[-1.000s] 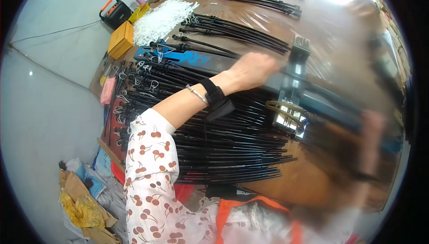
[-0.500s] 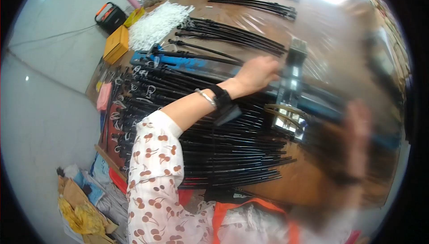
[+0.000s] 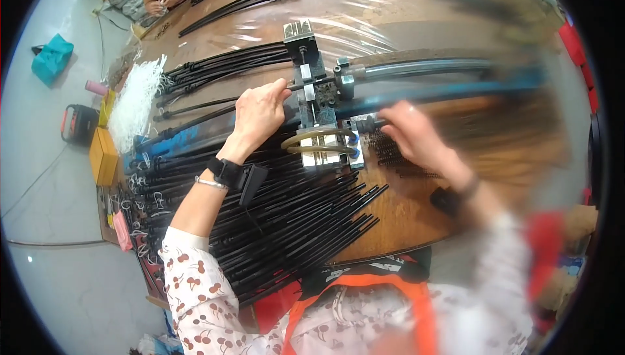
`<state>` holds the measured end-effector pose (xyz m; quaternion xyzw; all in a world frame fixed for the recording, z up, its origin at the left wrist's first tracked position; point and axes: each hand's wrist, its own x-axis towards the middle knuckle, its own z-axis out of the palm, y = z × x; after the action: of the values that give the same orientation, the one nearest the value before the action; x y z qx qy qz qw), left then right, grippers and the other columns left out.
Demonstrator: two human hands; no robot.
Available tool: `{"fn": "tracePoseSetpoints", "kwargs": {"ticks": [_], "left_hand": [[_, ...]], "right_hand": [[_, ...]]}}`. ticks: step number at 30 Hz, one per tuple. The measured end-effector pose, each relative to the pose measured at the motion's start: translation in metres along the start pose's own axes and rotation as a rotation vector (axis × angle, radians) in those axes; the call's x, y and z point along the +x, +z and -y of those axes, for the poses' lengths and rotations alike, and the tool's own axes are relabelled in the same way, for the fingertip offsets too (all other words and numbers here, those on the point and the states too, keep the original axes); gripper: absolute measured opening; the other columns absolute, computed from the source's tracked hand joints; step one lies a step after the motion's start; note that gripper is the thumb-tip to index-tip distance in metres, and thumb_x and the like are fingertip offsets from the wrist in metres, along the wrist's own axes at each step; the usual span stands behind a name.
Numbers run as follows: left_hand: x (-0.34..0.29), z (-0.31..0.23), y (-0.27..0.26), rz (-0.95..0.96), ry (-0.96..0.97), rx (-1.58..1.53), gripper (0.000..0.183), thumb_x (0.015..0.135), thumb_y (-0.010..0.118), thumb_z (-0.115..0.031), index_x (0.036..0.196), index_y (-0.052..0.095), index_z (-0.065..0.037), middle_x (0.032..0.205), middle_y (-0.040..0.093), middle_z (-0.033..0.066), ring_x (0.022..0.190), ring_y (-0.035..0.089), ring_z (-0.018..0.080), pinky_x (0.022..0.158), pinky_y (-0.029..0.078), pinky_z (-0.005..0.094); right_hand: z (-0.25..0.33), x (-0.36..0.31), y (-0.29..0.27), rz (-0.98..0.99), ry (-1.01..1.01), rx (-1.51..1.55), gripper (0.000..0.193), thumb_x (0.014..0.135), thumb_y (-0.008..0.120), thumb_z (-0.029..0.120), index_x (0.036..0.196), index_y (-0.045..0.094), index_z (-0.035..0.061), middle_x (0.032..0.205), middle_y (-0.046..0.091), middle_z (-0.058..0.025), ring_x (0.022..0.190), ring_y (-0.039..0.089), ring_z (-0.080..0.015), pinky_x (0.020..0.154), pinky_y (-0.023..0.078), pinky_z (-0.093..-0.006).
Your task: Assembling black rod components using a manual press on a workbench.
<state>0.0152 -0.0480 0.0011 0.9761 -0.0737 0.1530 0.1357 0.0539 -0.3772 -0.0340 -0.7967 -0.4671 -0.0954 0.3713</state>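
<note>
At the metal fixture (image 3: 311, 68) on the bench (image 3: 403, 221), left hand (image 3: 260, 111) pinches a black rod (image 3: 211, 105) running into it; right hand (image 3: 416, 135) looks curled, can't tell if holding anything. Loose pinch could skew the rod imo.

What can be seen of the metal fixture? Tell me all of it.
The metal fixture sits on the brown table, stretching near to far. It looks part dark, part shiny, with a grooved block at its far end. Two yellowish tubes curve over its near part, by blue fittings. A thin black rod in the left hand lies across it; hand contact is unclear.
</note>
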Motion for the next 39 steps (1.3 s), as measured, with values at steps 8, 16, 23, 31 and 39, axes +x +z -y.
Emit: {"fn": "tracePoseSetpoints", "kwargs": {"ticks": [8,16,23,31,39], "left_hand": [[-0.008,0.001,0.005,-0.139,0.234,0.158,0.013,0.088,0.064,-0.016,0.083,0.055,-0.010,0.075,0.059,0.0078,0.072,0.062,0.0279,0.065,0.046,0.0398],[-0.012,0.083,-0.021,-0.174,0.363,0.380,0.009,0.086,0.067,-0.018,0.087,0.060,-0.013,0.083,0.057,0.0048,0.082,0.060,0.0226,0.073,0.046,0.0375],[-0.055,0.097,-0.034,-0.246,0.110,0.338,0.008,0.087,0.063,-0.014,0.096,0.065,-0.012,0.085,0.059,0.0090,0.084,0.059,0.0314,0.072,0.041,0.0450],[-0.150,0.003,-0.023,0.176,-0.092,0.021,0.012,0.087,0.071,-0.018,0.088,0.067,-0.008,0.085,0.062,0.0084,0.085,0.061,0.0305,0.076,0.051,0.0423],[-0.161,-0.011,-0.011,0.235,0.118,0.230,0.011,0.086,0.070,-0.018,0.091,0.066,-0.009,0.087,0.055,0.0045,0.087,0.055,0.0234,0.075,0.043,0.0357]], "right_hand": [[-0.015,-0.006,0.018,0.048,0.189,0.230,0.040,0.083,0.078,0.013,0.117,0.063,0.0002,0.100,0.067,-0.0201,0.092,0.065,-0.0362,0.081,0.052,-0.0402],[0.007,-0.071,0.025,0.176,-0.082,-0.441,0.056,0.075,0.081,0.032,0.122,0.063,0.0071,0.126,0.061,-0.0183,0.119,0.054,-0.0404,0.103,0.044,-0.0490],[-0.002,-0.043,0.033,-0.071,0.225,0.070,0.005,0.082,0.072,0.005,0.080,0.068,0.0037,0.079,0.064,-0.0121,0.078,0.060,-0.0304,0.070,0.048,-0.0396],[0.001,-0.023,0.024,0.230,0.115,-0.024,0.010,0.088,0.070,0.013,0.092,0.073,0.0037,0.087,0.066,-0.0137,0.089,0.062,-0.0328,0.078,0.050,-0.0414],[0.019,-0.035,0.016,0.192,0.200,-0.074,0.010,0.086,0.071,0.010,0.088,0.070,0.0009,0.081,0.062,-0.0135,0.082,0.061,-0.0312,0.073,0.049,-0.0403]]}}
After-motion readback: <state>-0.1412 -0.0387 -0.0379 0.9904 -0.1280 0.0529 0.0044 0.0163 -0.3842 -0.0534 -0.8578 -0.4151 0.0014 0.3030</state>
